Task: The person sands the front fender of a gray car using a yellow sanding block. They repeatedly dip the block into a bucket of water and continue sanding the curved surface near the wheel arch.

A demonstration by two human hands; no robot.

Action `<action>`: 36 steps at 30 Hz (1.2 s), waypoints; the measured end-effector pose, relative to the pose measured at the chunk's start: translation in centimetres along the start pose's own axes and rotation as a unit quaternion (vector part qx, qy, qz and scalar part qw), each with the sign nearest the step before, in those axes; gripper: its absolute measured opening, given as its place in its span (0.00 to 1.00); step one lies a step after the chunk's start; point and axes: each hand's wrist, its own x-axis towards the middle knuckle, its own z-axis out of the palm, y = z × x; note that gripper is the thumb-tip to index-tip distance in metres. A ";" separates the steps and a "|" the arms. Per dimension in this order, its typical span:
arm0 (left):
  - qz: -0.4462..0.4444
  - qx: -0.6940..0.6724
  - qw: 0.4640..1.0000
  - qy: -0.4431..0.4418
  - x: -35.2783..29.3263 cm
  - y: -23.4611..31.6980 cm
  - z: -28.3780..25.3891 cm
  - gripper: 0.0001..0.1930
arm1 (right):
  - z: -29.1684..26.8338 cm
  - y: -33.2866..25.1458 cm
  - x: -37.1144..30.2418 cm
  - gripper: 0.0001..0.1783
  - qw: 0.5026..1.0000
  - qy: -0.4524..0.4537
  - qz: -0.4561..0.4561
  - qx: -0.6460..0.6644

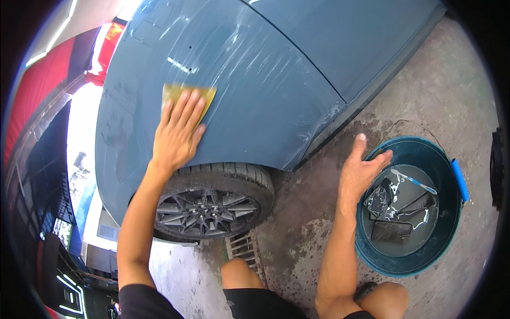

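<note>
My left hand (179, 125) lies flat on the wet blue-grey fender (265, 101) above the wheel. Under its fingers it holds a yellow sheet of sandpaper (209, 95) against the paint, slightly blurred. Whitish streaks of liquid run across the panel around it. Over the left rim of a dark teal bucket (456, 234) hovers my right hand (361, 170), empty, its thumb and fingers apart. Cloudy water fills the bucket's bottom, holding a toothbrush-like brush (413, 181) with a blue and white handle, a dark rectangular block (391, 232) and other dark pieces.
Below the fender is the tyre with its dark spoked wheel (204, 210). A floor drain grate (245, 250) lies in the wet concrete (292, 223). The bucket's wire handle has a blue grip (459, 179). Red fabric (42, 80) hangs at the far left.
</note>
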 end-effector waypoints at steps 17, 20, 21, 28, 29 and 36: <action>-0.040 0.019 0.980 0.193 15.3 0.1 -0.2 0.33 | 1.0 -0.2 0.1 0.62 1.000 0.017 0.004 -0.002; -0.102 -0.001 0.964 0.244 17.9 4.0 0.6 0.33 | 0.6 -0.7 -0.6 0.62 0.998 0.005 0.053 0.027; -0.129 -0.019 0.958 0.254 18.1 6.1 1.3 0.33 | 0.3 -0.8 -0.1 0.62 0.998 0.007 0.060 0.033; -0.133 -0.057 0.948 0.285 20.3 5.4 1.3 0.33 | 0.5 -0.1 0.1 0.62 1.000 -0.007 -0.001 -0.020; -0.172 -0.055 0.937 0.298 21.2 5.6 1.2 0.33 | 0.4 0.0 0.0 0.62 1.000 -0.008 0.008 -0.021; -0.062 -0.053 0.966 0.243 19.7 5.9 1.0 0.31 | 0.8 -0.5 -0.9 0.61 0.999 -0.012 -0.011 -0.048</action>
